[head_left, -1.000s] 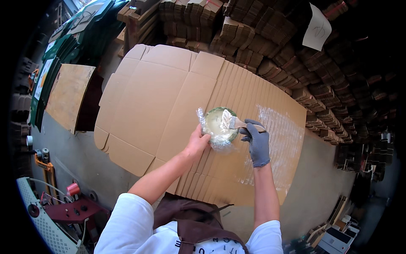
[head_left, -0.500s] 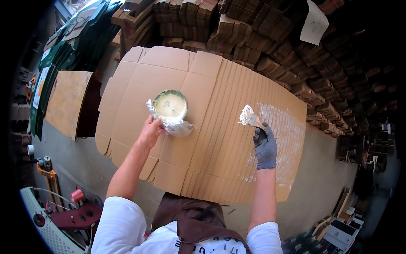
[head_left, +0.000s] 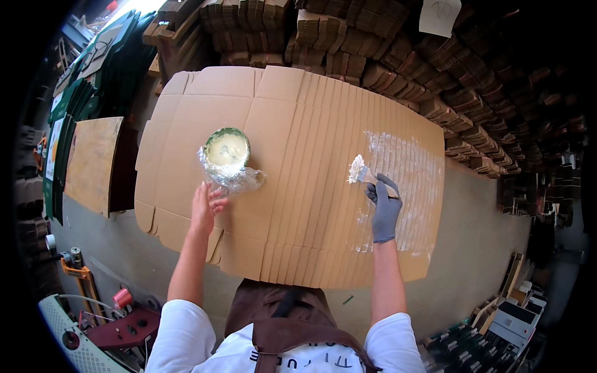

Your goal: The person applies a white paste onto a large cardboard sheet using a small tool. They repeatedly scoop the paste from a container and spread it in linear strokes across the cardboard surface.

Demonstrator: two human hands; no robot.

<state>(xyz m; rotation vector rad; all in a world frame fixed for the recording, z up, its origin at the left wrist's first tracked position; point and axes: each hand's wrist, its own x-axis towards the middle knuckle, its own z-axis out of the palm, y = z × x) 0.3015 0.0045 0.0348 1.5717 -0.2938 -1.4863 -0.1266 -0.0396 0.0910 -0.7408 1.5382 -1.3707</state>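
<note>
My bare left hand (head_left: 206,206) is open, fingers stretched out, just below a crumpled clear plastic film (head_left: 231,179). The film hangs round the near side of a green-rimmed bowl (head_left: 247,149) of creamy white paste (head_left: 226,149). My right hand (head_left: 386,214), in a grey glove, is closed round the handle of a paintbrush (head_left: 367,176). White paste clumps on its bristles, which point left over the cardboard. Under both hands lie flat cardboard sheets (head_left: 180,143), overlapped at the right in a row of narrow strips (head_left: 311,205). White paste streaks (head_left: 404,180) cover the right-hand strips.
Stacks of folded cardboard (head_left: 339,31) line the back and right. At the left stand green sheets (head_left: 78,93) and a wooden board (head_left: 93,165). A maroon and grey machine (head_left: 118,329) with a red spool (head_left: 122,298) is at lower left.
My left hand has let go of the plastic film and drawn back toward me, its fingers opening. The brush stays in my right hand, slightly turned. The whole view has shifted a little.
</note>
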